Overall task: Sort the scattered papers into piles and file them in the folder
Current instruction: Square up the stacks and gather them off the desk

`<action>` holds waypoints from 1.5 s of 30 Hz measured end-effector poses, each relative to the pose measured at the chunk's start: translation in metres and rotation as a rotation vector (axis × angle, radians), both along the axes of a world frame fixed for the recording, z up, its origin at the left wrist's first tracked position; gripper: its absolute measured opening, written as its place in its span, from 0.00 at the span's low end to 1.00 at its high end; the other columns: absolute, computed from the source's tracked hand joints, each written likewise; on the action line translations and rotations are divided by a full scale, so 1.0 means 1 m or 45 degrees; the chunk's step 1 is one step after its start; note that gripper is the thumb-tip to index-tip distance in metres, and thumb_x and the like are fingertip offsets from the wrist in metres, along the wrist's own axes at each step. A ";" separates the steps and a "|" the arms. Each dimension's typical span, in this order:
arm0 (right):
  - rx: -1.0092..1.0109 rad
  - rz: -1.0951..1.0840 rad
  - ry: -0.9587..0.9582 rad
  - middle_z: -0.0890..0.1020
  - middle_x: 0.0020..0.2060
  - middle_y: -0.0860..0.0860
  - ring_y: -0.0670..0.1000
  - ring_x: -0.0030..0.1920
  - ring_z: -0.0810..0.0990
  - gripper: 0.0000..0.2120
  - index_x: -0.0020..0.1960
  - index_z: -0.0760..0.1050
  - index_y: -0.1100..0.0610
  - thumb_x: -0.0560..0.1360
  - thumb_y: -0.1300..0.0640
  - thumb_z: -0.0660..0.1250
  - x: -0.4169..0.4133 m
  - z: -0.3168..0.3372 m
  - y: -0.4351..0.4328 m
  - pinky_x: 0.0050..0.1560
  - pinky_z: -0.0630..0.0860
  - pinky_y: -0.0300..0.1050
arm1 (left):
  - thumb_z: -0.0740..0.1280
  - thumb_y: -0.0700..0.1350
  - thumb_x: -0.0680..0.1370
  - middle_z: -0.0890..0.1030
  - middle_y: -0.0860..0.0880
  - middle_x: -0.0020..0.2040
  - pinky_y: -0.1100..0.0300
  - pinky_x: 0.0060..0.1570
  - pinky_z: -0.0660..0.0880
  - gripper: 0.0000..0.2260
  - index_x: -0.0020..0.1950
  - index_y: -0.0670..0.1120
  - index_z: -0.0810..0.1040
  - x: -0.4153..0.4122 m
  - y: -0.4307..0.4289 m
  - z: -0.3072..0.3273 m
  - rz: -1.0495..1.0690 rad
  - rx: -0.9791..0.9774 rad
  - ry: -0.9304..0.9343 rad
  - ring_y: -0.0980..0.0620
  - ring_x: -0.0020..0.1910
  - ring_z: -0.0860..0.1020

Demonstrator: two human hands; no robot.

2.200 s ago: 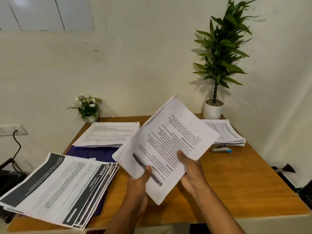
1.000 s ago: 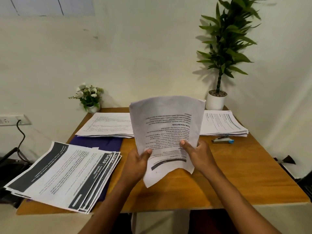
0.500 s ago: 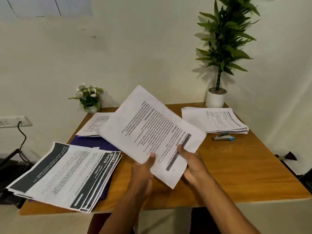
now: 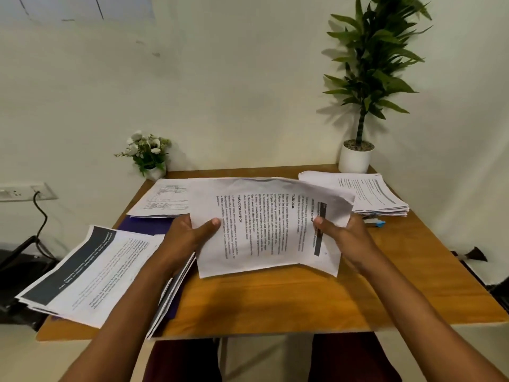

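Wooden table [image 4: 275,304] against the wall. Back right corner: tall green plant [image 4: 369,59] in a white pot [image 4: 354,160]. Back left: small flower pot [image 4: 147,154], white blooms. Blue-tipped stapler [image 4: 374,221] on the right side. Wall socket [image 4: 24,192] at left, black cable [image 4: 41,216] plugged in, hanging down.

Bare table [image 4: 275,304] in front; paper stacks [image 4: 91,274] flank it.

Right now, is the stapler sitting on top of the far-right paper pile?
No, the stapler lies on the wooden table just in front of the far-right paper pile.
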State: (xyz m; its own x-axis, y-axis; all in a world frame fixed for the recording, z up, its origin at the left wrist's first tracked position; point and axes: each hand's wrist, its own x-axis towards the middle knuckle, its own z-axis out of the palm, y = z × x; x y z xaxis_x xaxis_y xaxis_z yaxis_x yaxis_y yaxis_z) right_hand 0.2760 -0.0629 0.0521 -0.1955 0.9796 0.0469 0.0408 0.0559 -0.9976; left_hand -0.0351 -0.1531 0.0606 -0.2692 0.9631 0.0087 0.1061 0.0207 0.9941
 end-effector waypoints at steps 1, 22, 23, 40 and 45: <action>0.031 0.000 0.014 0.84 0.50 0.43 0.45 0.47 0.84 0.08 0.53 0.77 0.46 0.78 0.57 0.71 0.000 0.003 0.001 0.39 0.80 0.38 | 0.72 0.48 0.78 0.87 0.53 0.53 0.59 0.45 0.83 0.12 0.61 0.51 0.81 0.001 0.001 0.000 0.015 0.029 0.031 0.52 0.50 0.86; -0.040 -0.057 -0.093 0.85 0.47 0.42 0.42 0.46 0.85 0.07 0.55 0.78 0.46 0.78 0.53 0.71 0.007 -0.036 -0.001 0.36 0.78 0.32 | 0.68 0.46 0.81 0.87 0.58 0.45 0.64 0.38 0.81 0.05 0.54 0.50 0.83 0.023 -0.011 -0.050 0.204 0.074 0.011 0.55 0.45 0.86; -0.051 -0.111 -0.047 0.85 0.47 0.43 0.43 0.47 0.85 0.09 0.56 0.78 0.49 0.77 0.52 0.72 0.006 -0.036 -0.001 0.37 0.79 0.32 | 0.67 0.46 0.81 0.87 0.57 0.45 0.63 0.38 0.82 0.05 0.54 0.51 0.82 0.024 -0.010 -0.051 0.239 0.071 -0.047 0.54 0.45 0.86; -0.248 0.027 0.654 0.84 0.61 0.56 0.58 0.61 0.83 0.18 0.68 0.76 0.56 0.79 0.67 0.67 -0.044 -0.035 -0.014 0.60 0.80 0.60 | 0.68 0.41 0.79 0.84 0.43 0.62 0.43 0.53 0.83 0.19 0.70 0.45 0.74 0.061 -0.019 -0.066 0.133 -0.079 -0.792 0.42 0.60 0.83; -0.087 -0.045 0.310 0.87 0.52 0.51 0.54 0.54 0.86 0.09 0.53 0.82 0.52 0.76 0.63 0.73 -0.029 -0.020 -0.008 0.61 0.80 0.61 | 0.70 0.38 0.78 0.86 0.42 0.56 0.48 0.51 0.84 0.15 0.65 0.44 0.81 0.022 -0.011 -0.017 -0.055 -0.129 -0.360 0.40 0.55 0.85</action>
State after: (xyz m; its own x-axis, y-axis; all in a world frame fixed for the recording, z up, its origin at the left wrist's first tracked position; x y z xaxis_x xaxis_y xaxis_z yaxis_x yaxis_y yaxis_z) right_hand 0.2471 -0.0706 0.0319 -0.1523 0.9881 0.0219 -0.2002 -0.0091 -0.9797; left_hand -0.0136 -0.1640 0.0435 -0.2057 0.9658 -0.1579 -0.1717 0.1232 0.9774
